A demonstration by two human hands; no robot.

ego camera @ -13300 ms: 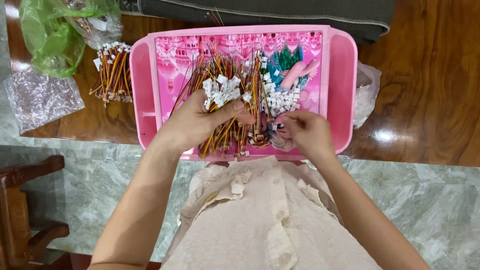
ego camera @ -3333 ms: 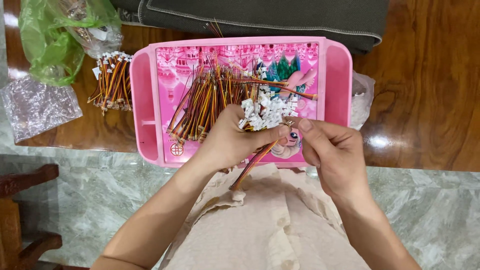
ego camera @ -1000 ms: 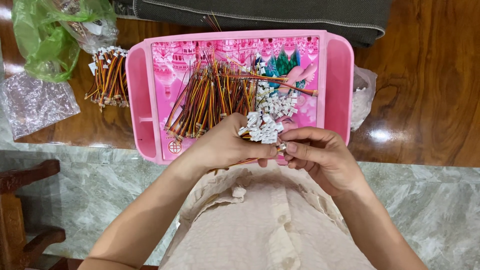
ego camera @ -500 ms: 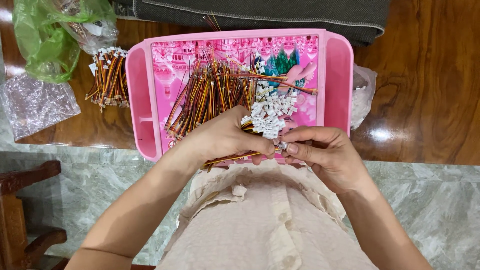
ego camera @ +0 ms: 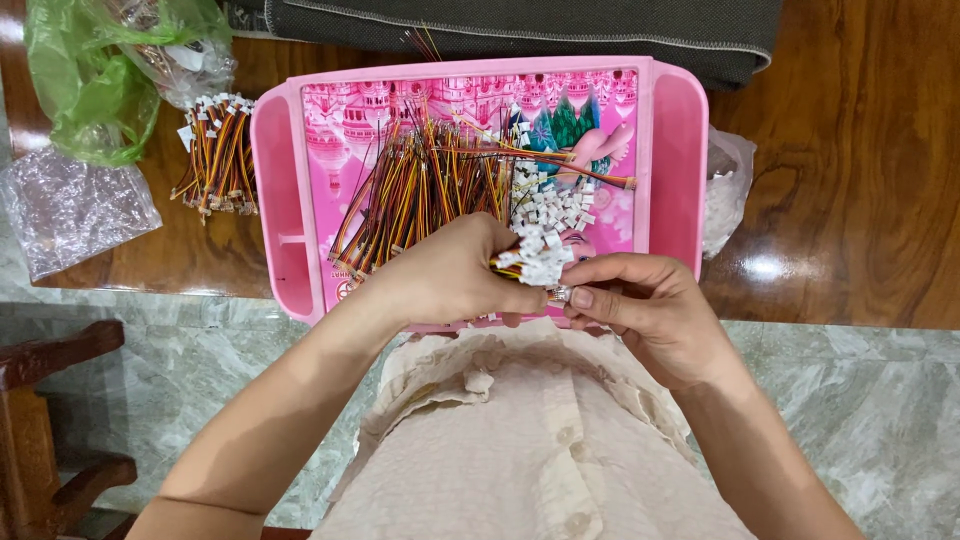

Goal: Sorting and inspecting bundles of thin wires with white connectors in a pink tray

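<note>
a crumpled green plastic bag (ego camera: 85,85) sits at the far left of the counter (ego camera: 850,160). a clear crinkled plastic bag (ego camera: 70,210) lies just below it. another clear plastic bag of white pieces (ego camera: 725,190) rests beside the pink tray's right wall.

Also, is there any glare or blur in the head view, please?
Head view: a bright glare spot on the wooden table right of the pink tray; wires and both hands, left hand and right hand, look sharp; straight edges bend slightly near the frame borders.
</note>
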